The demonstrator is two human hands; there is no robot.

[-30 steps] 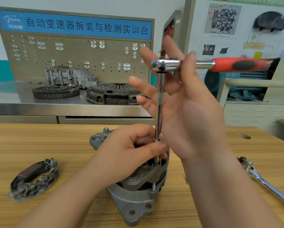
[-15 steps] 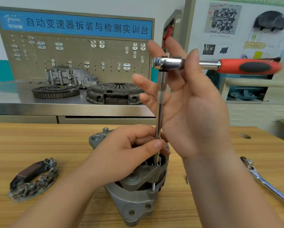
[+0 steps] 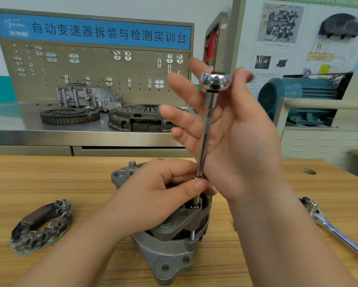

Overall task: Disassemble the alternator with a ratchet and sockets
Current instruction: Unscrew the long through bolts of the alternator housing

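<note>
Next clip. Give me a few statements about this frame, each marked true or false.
1. The alternator stands on the wooden table. True.
2. The left hand lies flat on the table. False: it grips the lower end of the extension bar, just above the alternator.
3. A chrome wrench lies on the table at the right. True.
4. The right hand is a closed fist. False: its fingers are spread and straight beside the ratchet head.
</note>
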